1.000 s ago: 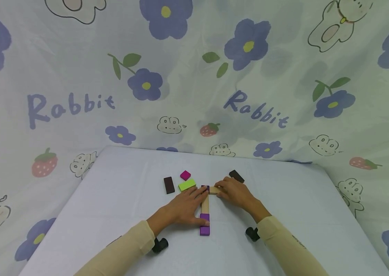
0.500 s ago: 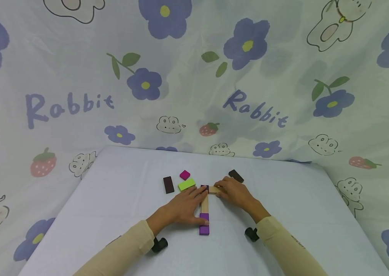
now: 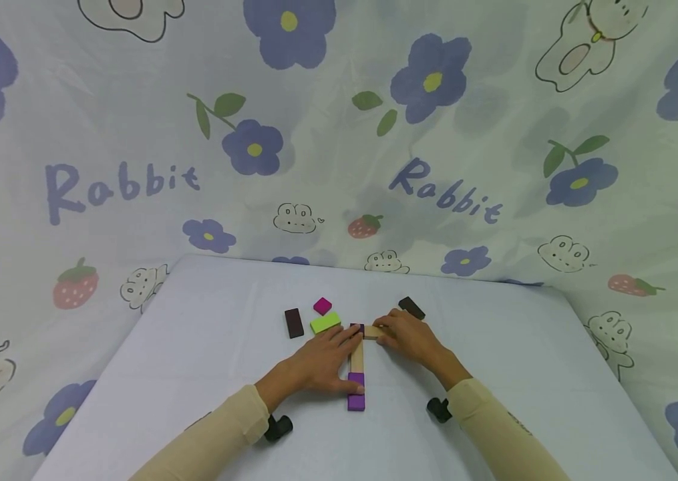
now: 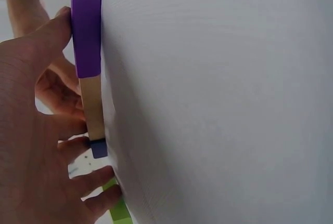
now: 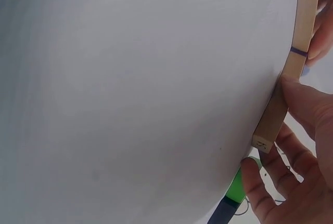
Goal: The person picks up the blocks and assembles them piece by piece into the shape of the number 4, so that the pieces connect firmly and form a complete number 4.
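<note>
In the head view, a line of blocks lies on the table: purple blocks (image 3: 356,391) at the near end, a plain wooden block (image 3: 357,357) in the middle and a dark purple block (image 3: 357,330) at the far end. My left hand (image 3: 323,361) spreads along its left side, thumb on the purple part and fingertips at the dark purple block. My right hand (image 3: 409,334) pinches another wooden block (image 5: 271,115) between thumb and fingers. That block reaches rightward from the dark purple one. A lime green block (image 3: 325,323) lies beside my left fingertips.
A dark brown block (image 3: 294,323) and a magenta block (image 3: 322,306) lie to the left on the white table (image 3: 224,314). Another dark block (image 3: 413,307) is just beyond my right hand. Patterned cloth (image 3: 326,153) hangs behind the table.
</note>
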Demonstrator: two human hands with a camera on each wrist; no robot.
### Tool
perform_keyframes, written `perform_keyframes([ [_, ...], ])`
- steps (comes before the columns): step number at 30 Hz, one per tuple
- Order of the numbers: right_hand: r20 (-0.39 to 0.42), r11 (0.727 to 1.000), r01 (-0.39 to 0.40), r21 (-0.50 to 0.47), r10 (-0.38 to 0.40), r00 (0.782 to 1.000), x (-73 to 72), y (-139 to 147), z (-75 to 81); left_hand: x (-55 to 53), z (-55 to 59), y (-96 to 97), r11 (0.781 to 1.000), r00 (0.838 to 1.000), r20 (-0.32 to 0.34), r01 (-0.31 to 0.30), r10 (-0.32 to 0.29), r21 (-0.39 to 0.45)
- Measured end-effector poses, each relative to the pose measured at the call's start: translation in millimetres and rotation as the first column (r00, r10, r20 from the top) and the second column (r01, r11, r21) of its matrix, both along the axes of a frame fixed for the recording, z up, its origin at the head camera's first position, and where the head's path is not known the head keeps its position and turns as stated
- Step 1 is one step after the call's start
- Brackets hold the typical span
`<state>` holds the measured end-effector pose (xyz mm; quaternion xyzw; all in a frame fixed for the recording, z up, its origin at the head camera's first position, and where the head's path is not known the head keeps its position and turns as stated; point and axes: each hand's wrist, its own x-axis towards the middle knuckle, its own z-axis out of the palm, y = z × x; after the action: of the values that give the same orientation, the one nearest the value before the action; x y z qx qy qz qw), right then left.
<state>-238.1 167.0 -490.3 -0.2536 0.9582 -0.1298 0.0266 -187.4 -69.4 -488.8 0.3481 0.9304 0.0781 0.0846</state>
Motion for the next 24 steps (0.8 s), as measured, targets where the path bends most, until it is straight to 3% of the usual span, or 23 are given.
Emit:
perform_keyframes([
  [13, 0.028, 0.999, 0.038, -0.020, -0.038, 0.999, -4.1, 8.8, 5.5, 0.6, 0.2, -0.6, 1.000, 1.000, -0.008, 0.005, -0.005, -0.005],
  [17, 0.036, 0.995, 0.070, -0.068, -0.068, 0.997, -7.1, 19.8, 13.8, 0.4, 0.3, -0.4, 1.000, 1.000, -0.005, 0.003, -0.003, -0.007],
  [24, 0.029, 0.994, 0.056, -0.089, -0.054, 0.998, -14.7, 47.5, 20.5, 0.0, -0.7, 0.0, 1.000, 1.000, 0.001, 0.003, -0.003, 0.000],
])
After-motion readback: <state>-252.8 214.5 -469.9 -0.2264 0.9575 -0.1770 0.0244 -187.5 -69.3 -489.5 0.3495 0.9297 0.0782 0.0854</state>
